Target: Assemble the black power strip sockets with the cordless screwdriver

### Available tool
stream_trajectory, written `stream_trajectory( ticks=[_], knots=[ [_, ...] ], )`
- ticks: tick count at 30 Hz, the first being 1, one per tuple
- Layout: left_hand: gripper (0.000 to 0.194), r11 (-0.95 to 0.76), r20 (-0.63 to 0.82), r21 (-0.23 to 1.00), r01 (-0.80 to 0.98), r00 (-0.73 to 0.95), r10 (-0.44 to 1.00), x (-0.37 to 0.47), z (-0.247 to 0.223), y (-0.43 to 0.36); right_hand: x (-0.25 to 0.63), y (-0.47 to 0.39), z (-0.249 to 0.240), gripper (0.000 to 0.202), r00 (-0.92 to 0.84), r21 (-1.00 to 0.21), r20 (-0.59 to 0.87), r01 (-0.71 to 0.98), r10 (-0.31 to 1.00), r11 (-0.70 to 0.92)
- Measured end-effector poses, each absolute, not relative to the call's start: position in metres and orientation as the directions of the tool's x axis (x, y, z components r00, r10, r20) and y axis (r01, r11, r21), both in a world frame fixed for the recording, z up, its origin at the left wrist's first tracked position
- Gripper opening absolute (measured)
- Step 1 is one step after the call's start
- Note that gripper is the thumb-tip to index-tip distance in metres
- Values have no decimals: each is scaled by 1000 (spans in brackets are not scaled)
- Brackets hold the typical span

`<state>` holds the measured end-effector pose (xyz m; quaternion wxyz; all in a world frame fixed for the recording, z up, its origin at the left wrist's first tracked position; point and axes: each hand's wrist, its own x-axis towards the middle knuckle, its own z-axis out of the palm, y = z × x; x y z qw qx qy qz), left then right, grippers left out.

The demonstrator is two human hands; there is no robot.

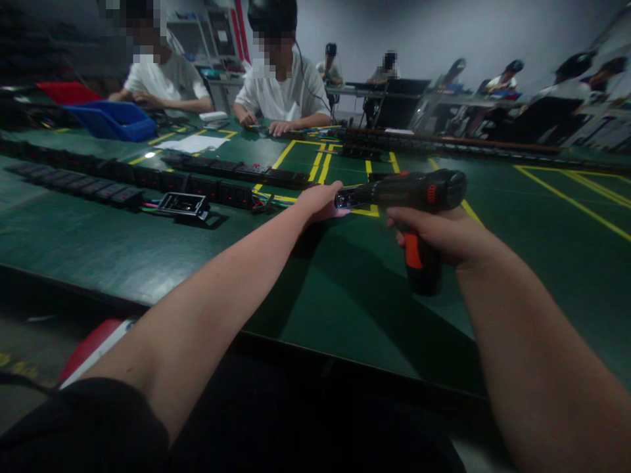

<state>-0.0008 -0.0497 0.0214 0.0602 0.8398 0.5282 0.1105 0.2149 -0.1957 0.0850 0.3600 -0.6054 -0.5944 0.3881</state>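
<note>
- Right hand grips the drill by its handle.
- Left hand, at the drill's tip; grip unclear.
- Table beneath.

The cordless drill is showing black along its body, with an orange patch near the rear and an orange strip glowing on the grip. A small white light is shining at its nose. The table is lying deep green, yellow lines crossing it in boxes and stripes. Rows of black socket strips are running across it, red, blue and green wires trailing from one end. A blue bin is sitting beside a red bin. Two people opposite are wearing white shirts. A white sheet is lying flat.
</note>
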Motion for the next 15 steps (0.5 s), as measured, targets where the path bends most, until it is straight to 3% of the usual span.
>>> stream_trajectory(
  ticks=[15],
  knots=[
    [70,-424,124,233,875,406,905,0,23,-52,214,-197,84,16,-2,-909,-31,415,1000,-27]
  ],
)
